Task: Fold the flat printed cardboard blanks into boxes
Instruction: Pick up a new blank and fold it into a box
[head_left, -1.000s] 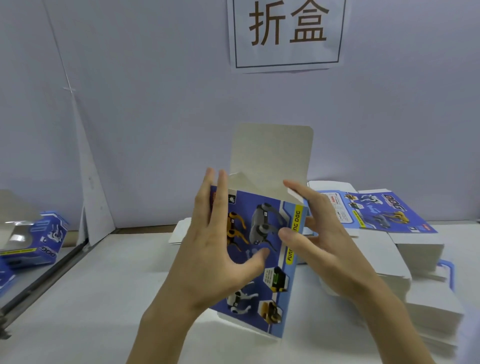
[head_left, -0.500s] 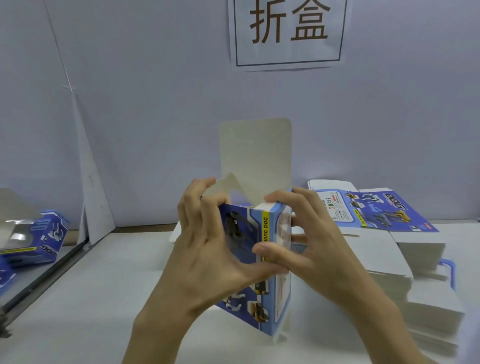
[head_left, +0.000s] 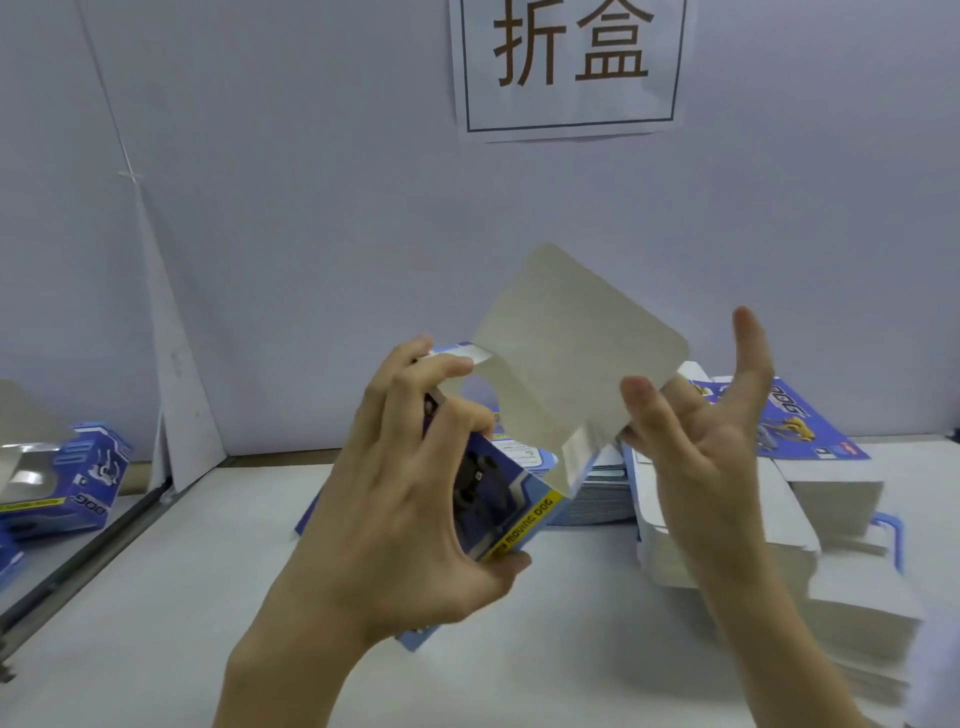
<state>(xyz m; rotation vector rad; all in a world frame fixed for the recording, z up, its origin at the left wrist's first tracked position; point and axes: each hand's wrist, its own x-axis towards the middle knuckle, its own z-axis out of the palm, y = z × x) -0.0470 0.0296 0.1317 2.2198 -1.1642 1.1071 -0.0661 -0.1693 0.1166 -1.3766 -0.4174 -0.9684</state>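
Note:
A blue printed cardboard box (head_left: 511, 506), opened into a tube, is tilted to the right above the table. Its grey lid flap (head_left: 576, 358) stands open and leans up and to the right. My left hand (head_left: 405, 499) grips the box body, fingers curled over its upper edge and thumb under its lower corner. My right hand (head_left: 701, 441) is spread to the right of the flap, with fingertips near the flap's lower edge; whether they touch it is unclear. A stack of flat blanks (head_left: 800, 426) lies behind my right hand.
More piles of white blanks (head_left: 841, 587) fill the table's right side. Folded blue boxes (head_left: 78, 483) sit at the far left beyond a metal rail (head_left: 78, 561). A wall (head_left: 311, 234) with a paper sign (head_left: 569, 62) closes the back. The white table (head_left: 156, 623) lies below.
The box tipped from upright to leaning right and rose. My right hand let go of the box's right side and spread open beside the flap. My left hand kept its grip.

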